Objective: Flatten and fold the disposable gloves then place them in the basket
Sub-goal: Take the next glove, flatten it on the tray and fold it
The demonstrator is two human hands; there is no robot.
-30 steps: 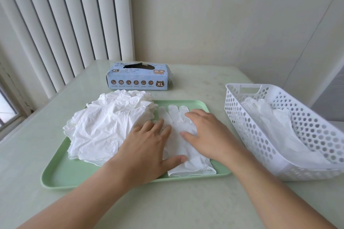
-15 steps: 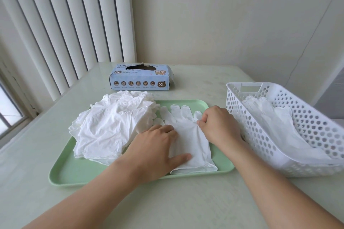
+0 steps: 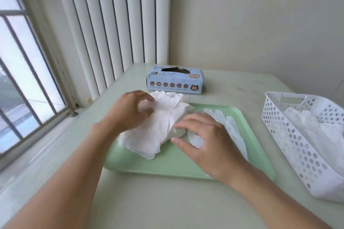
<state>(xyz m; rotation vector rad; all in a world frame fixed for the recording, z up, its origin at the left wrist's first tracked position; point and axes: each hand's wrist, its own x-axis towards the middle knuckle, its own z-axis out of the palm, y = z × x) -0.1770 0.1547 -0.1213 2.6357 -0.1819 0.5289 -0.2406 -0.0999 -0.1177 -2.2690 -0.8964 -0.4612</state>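
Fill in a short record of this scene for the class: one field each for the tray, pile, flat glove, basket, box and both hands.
tray: green, on the table
pile: crumpled white gloves on the tray's left part
flat glove: laid out on the tray's right part
basket: white, right of the tray, gloves inside
box: blue, marked XL, behind the tray
left hand: fingers curled on the pile
right hand: fingers loosely bent, over the flat glove beside the pile

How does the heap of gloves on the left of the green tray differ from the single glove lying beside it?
The heap of gloves is crumpled and piled up; the single glove lies flat, fingers spread toward the far rim. The left hand reaches into the heap, while the right hand hovers over the single glove. Both are white and sit on the green tray.
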